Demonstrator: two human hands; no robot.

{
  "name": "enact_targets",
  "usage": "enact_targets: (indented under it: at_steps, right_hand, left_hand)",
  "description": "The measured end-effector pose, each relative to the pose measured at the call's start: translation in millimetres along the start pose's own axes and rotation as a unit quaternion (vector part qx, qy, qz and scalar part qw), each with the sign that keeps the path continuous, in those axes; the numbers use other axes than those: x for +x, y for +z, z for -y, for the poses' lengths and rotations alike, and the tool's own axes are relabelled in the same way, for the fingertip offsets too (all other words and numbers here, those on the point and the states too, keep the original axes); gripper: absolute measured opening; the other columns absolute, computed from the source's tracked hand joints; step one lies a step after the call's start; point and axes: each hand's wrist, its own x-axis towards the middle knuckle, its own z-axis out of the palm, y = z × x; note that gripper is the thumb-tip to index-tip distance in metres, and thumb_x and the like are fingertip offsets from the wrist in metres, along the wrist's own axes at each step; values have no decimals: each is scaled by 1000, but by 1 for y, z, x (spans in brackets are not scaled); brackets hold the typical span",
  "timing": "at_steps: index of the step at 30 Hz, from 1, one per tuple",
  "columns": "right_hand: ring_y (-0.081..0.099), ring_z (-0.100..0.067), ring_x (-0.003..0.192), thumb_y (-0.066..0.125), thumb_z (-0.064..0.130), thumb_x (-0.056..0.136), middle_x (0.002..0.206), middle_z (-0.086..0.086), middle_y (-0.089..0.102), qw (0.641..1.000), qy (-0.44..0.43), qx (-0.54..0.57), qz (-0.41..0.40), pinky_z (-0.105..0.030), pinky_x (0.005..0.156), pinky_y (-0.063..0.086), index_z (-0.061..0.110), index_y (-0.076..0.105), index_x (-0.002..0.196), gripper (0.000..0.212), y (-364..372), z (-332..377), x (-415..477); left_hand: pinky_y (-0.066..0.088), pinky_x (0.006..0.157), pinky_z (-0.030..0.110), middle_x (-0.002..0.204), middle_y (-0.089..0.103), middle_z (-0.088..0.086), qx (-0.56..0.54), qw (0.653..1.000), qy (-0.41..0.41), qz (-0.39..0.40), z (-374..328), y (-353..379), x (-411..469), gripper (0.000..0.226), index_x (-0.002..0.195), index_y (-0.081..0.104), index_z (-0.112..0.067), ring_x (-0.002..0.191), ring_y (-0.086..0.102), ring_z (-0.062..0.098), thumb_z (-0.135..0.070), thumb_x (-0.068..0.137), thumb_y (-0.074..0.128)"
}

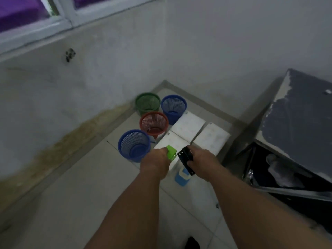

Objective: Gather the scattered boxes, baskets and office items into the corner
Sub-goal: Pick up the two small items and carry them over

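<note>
— Where do things stand?
— The left hand (156,162) grips a green office item (171,152), the right hand (201,159) a black item (186,159), above the white boxes (187,125) beside the baskets (154,124) in the corner.
— Advice?
— Probably lower both flat onto a box, clear of the blue container (181,177).

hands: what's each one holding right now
Left hand: gripping a green office item.
Right hand: gripping a black office item.

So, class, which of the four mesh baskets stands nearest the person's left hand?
The front blue basket, just beside the left hand gripping a green item. The other blue basket, the green basket and the red basket stand farther back toward the corner.
</note>
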Motion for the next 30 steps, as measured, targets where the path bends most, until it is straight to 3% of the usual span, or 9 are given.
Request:
enact_targets:
  at_steps: [8, 12, 15, 17, 20, 25, 30]
  right_hand:
    - [59, -26, 110, 56, 20, 93, 125, -9, 62, 990, 124, 31, 53, -30, 83, 47, 19, 52, 134, 41, 75, -40, 80]
    - [60, -27, 109, 55, 21, 92, 122, -11, 61, 979, 183, 33, 90, -30, 85, 48, 20, 51, 133, 41, 131, -86, 108]
    - [60, -27, 108, 55, 20, 92, 121, -12, 62, 972, 208, 34, 102, -29, 82, 47, 19, 52, 130, 38, 173, -127, 135]
    - [60, -30, 106, 56, 20, 92, 120, -14, 60, 970, 222, 39, 95, -29, 79, 45, 19, 53, 129, 37, 203, -156, 155]
    - [59, -31, 103, 56, 18, 90, 118, -15, 59, 967, 236, 38, 85, -30, 75, 42, 19, 53, 128, 37, 251, -200, 187]
    - [58, -30, 101, 59, 13, 88, 115, -12, 59, 965, 248, 32, 81, -33, 77, 46, 23, 54, 126, 39, 338, -259, 242]
    - [59, -29, 102, 59, 14, 87, 114, -10, 60, 967, 239, 17, 81, -31, 75, 43, 23, 57, 120, 34, 414, -299, 287]
  left_hand:
    - [43, 84, 31, 124, 58, 9, 22, 990, 60, 125, 37, 73, 106, 31, 129, 50, -15, 112, 56, 24, -17, 98, 48]
    - [39, 97, 31, 134, 51, 9, 29, 975, 91, 200, 41, 142, 143, 39, 138, 43, -18, 122, 50, 25, -24, 100, 45]
    - [40, 99, 36, 136, 49, 12, 43, 964, 114, 236, 33, 199, 171, 39, 137, 44, -17, 124, 49, 30, -31, 101, 41]
    - [44, 89, 33, 131, 54, 12, 51, 962, 116, 242, 27, 245, 194, 33, 130, 50, -14, 118, 53, 29, -27, 101, 41]
    - [34, 73, 26, 122, 60, 8, 69, 957, 134, 249, 25, 319, 225, 31, 121, 59, -13, 111, 56, 26, -23, 102, 36]
    - [46, 92, 38, 129, 54, 10, 177, 913, 238, 281, 20, 424, 264, 36, 134, 48, -18, 116, 56, 30, -24, 99, 46]
    - [46, 93, 42, 128, 56, 12, 244, 882, 293, 277, 33, 518, 295, 39, 135, 45, -14, 114, 57, 32, -23, 98, 48]
